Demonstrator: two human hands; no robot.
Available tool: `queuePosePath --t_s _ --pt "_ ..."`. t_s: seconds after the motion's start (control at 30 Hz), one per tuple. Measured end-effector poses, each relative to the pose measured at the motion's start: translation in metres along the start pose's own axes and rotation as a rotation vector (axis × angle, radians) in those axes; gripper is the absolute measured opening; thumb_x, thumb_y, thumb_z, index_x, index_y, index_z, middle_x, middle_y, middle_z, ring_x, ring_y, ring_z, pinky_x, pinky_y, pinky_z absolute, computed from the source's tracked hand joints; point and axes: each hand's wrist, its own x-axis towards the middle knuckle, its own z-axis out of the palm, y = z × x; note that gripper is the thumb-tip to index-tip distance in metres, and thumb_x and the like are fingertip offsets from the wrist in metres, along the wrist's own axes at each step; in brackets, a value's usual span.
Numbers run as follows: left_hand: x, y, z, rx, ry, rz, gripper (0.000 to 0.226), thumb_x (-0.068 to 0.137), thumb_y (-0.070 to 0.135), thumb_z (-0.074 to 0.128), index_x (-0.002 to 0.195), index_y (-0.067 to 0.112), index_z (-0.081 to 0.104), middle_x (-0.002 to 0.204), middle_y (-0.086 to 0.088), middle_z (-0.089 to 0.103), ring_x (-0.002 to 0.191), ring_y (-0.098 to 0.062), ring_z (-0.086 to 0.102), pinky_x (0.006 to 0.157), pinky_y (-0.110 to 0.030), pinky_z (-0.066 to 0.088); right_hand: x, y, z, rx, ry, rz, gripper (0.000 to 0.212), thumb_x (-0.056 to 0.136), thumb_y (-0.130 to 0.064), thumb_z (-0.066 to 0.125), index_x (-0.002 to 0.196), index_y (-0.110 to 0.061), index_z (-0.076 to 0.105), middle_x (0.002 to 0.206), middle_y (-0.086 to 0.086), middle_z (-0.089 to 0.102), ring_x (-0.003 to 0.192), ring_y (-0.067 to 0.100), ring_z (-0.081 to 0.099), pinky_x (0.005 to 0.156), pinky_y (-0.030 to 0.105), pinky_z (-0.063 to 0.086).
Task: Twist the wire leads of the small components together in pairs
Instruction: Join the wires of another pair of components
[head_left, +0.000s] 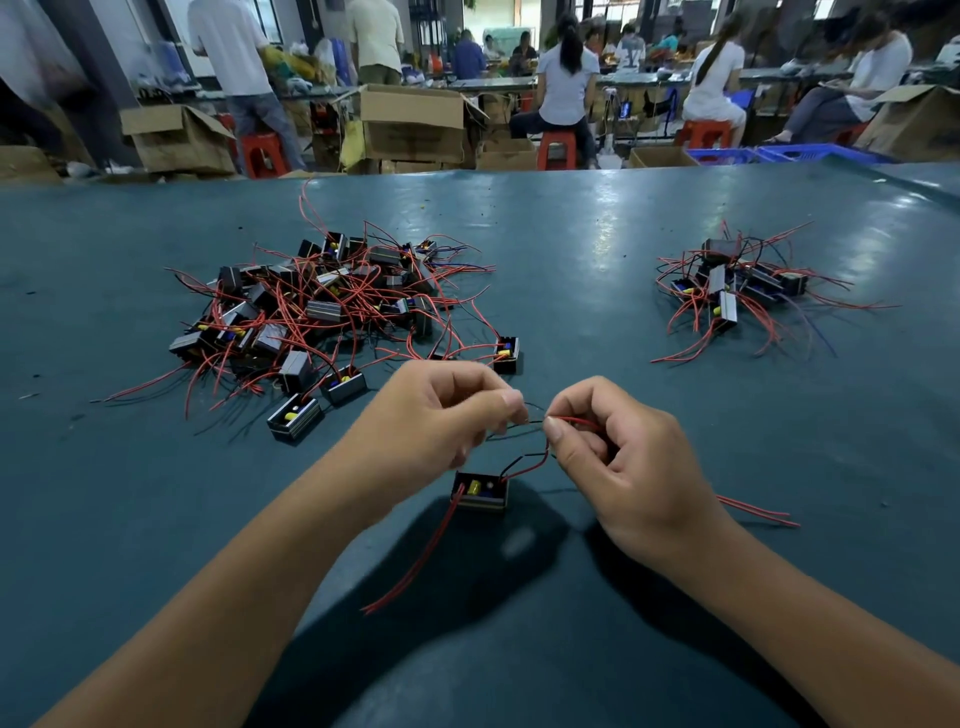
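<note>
Teal, worn and scuffed, the bench (597, 249) spreads out under our arms. Just in front of us sits one small black component (481, 491) with a yellow part showing in its open top; it hangs or rests just below our two hands, and we cannot tell whether it touches the surface. A long red lead (410, 564) trails from it toward us, and a red and a black lead (524, 465) rise from its right corner, crossing each other on the way up to our fingers.

Our left hand (441, 410) has its fingers curled, thumb and forefinger pinching a thin black wire end. Our right hand (618, 462) is curled as well, pinching the red lead between thumb and forefinger, close to the left fingertips.

To the far left lies a large heap of components (322, 306), red wires tangled through it. To the far right, well apart, lies a smaller heap (737, 283). Two red wire ends (758, 512) show on the bench past our right wrist. Beyond the bench, people sit on red stools among cardboard boxes (415, 124).
</note>
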Motion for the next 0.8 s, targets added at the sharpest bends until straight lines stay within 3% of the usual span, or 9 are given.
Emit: queuePosePath --t_s 0.07,0.2,0.33,0.47,0.6,0.8 --pt "0.0006 -0.0006 -0.0049 0.214 0.018 0.236 0.005 0.089 0.011 0.073 0.089 0.016 0.075 0.075 0.008 0.062 0.06 -0.014 0.048 0.055 -0.022 0.038 0.0006 0.0008 -0.0001 0.022 -0.001 0.018 0.007 0.091 -0.02 0.059 0.085 -0.018 0.058 0.054 -0.01 0.038 0.05 0.004 0.032 0.051 0.013 0.032" --pt "-0.0013 0.0006 -0.0029 0.297 -0.022 0.438 0.014 0.085 0.014 0.074 0.098 0.01 0.076 0.091 -0.003 0.062 0.065 -0.015 0.048 0.058 -0.029 0.04 0.0009 0.0016 -0.0007 0.058 -0.021 0.032 0.007 0.092 -0.02 0.058 0.085 -0.02 0.057 0.054 -0.01 0.036 0.05 0.004 0.03 0.05 0.014 0.03" --pt "0.0001 -0.0012 -0.0008 0.36 0.037 0.507 0.014 0.082 0.017 0.076 0.092 0.008 0.078 0.087 -0.005 0.062 0.061 -0.024 0.045 0.055 -0.033 0.04 -0.0006 0.0009 -0.0006 0.094 -0.043 0.031 0.007 0.092 -0.02 0.058 0.085 -0.02 0.057 0.055 -0.009 0.034 0.051 0.004 0.029 0.049 0.015 0.028" --pt "0.001 -0.0007 0.0001 0.455 0.065 0.553 0.013 0.083 0.02 0.076 0.091 0.01 0.079 0.086 -0.001 0.06 0.064 -0.011 0.046 0.062 -0.018 0.037 -0.0009 0.0002 -0.0011 0.108 -0.058 0.025 0.008 0.093 -0.02 0.058 0.085 -0.02 0.057 0.055 -0.009 0.033 0.051 0.004 0.027 0.049 0.016 0.028" --pt "0.0019 -0.0009 -0.0022 0.582 0.081 0.63 0.009 0.085 0.018 0.076 0.089 0.01 0.078 0.087 -0.003 0.059 0.076 -0.013 0.057 0.067 -0.023 0.045 -0.0018 -0.0021 -0.0017 0.076 -0.071 -0.009 0.009 0.093 -0.019 0.057 0.085 -0.021 0.056 0.055 -0.008 0.031 0.051 0.005 0.027 0.051 0.013 0.028" --pt "-0.0022 0.0026 0.0004 0.513 -0.001 0.504 0.012 0.091 0.02 0.07 0.086 0.009 0.07 0.081 0.001 0.055 0.07 -0.012 0.05 0.064 -0.02 0.038 -0.0034 -0.0043 -0.0024 -0.047 -0.039 -0.074 0.008 0.094 -0.017 0.058 0.086 -0.018 0.056 0.056 -0.009 0.031 0.048 0.005 0.028 0.049 0.015 0.028"
